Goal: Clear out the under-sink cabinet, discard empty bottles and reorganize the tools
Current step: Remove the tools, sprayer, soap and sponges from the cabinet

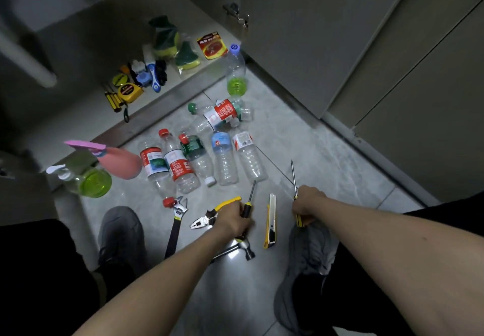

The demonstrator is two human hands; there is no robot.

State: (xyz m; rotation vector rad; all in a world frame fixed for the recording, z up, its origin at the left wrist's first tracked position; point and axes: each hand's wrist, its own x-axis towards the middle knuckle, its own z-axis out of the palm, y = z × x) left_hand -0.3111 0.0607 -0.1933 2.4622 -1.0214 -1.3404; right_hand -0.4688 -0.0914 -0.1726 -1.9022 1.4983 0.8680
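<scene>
Tools lie in a row on the floor in front of me. My left hand (234, 219) grips the black handle of a short screwdriver (251, 196), next to yellow-handled pliers (209, 217). My right hand (309, 203) holds a long yellow-and-black screwdriver (293, 178) with its shaft pointing away from me. Between the hands lies a yellow utility knife (271, 220). A hammer (242, 248) lies below my left hand, and an adjustable wrench (176, 220) further left. Several empty plastic bottles (224, 160) lie side by side beyond the tools.
The open cabinet floor (86, 115) holds a tape measure (128, 92), small screwdrivers, brushes, sponges (170, 45) and a red packet. A pink spray bottle (117, 161) and bottles of green liquid (90, 182) stand at left. The cabinet door (288, 34) hangs open at right. My shoes flank the tools.
</scene>
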